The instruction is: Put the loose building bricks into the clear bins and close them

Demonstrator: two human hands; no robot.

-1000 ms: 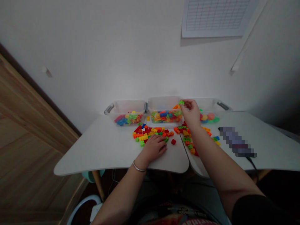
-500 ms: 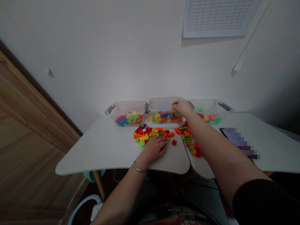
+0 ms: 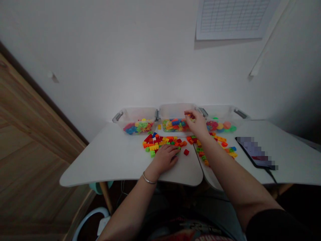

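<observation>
Green and orange plastic bricks [image 3: 177, 147] touch the fingertips of the left hand [image 3: 164, 159], which lies palm down on the white table [image 3: 107, 160], its fingers loosely curved and no brick clearly held. A metal bangle [image 3: 149, 179] circles the left wrist. Just beside those fingertips sits a lone red brick [image 3: 186, 152]. The main pile of red, yellow, orange and green bricks [image 3: 160, 144] spreads out from the hand toward the bins.

The right hand [image 3: 197, 122] hangs above the front of the middle clear plastic bin [image 3: 175, 112], its thumb and fingers drawn close together; at this size, you cannot tell whether a brick lies between them. That bin holds mixed bricks [image 3: 175, 125]. A second scatter of bricks [image 3: 220, 139] runs under and past the right forearm.

The left bin [image 3: 135, 115] holds blue, green and yellow pieces [image 3: 137, 127], while the right bin [image 3: 218, 112] holds round coloured discs [image 3: 220, 126]. Farther right lies a pixelated flat device [image 3: 255, 152] with a dark cable [image 3: 271, 175]. A grid chart [image 3: 233, 16] hangs on the wall at upper right.
</observation>
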